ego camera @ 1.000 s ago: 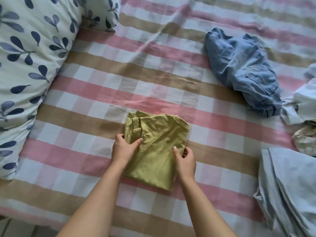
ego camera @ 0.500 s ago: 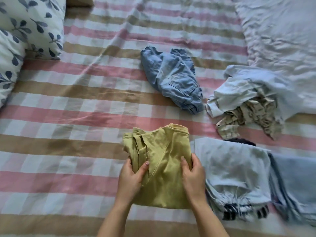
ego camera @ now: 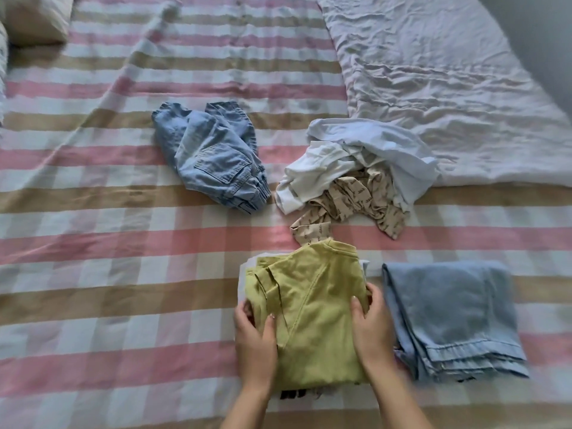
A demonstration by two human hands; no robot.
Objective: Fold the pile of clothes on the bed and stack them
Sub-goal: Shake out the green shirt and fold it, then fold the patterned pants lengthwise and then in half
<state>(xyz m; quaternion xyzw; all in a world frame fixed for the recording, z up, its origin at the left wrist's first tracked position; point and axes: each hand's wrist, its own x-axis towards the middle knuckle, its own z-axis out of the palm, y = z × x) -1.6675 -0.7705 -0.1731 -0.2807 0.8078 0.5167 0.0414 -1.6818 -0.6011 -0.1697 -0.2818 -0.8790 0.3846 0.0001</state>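
Note:
A folded olive-green garment (ego camera: 312, 320) lies on top of a stack of folded clothes whose pale and dark striped edges (ego camera: 294, 394) peek out beneath it. My left hand (ego camera: 255, 339) grips its left edge, thumb on top. My right hand (ego camera: 373, 329) grips its right edge the same way. A folded light-blue denim piece (ego camera: 455, 317) lies just right of the stack. Farther back sit crumpled blue denim trousers (ego camera: 213, 156) and a loose pile of white, pale-blue and beige printed clothes (ego camera: 349, 181).
The bed carries a pink, tan and white checked sheet (ego camera: 108, 243). A wrinkled pale-blue duvet (ego camera: 433, 82) covers the far right. A pillow corner (ego camera: 34, 20) shows at the top left.
Both hands carried the green garment rightward across the bed and it now sits on the stack of folded clothes. The view swung right, away from the leaf-print pillows.

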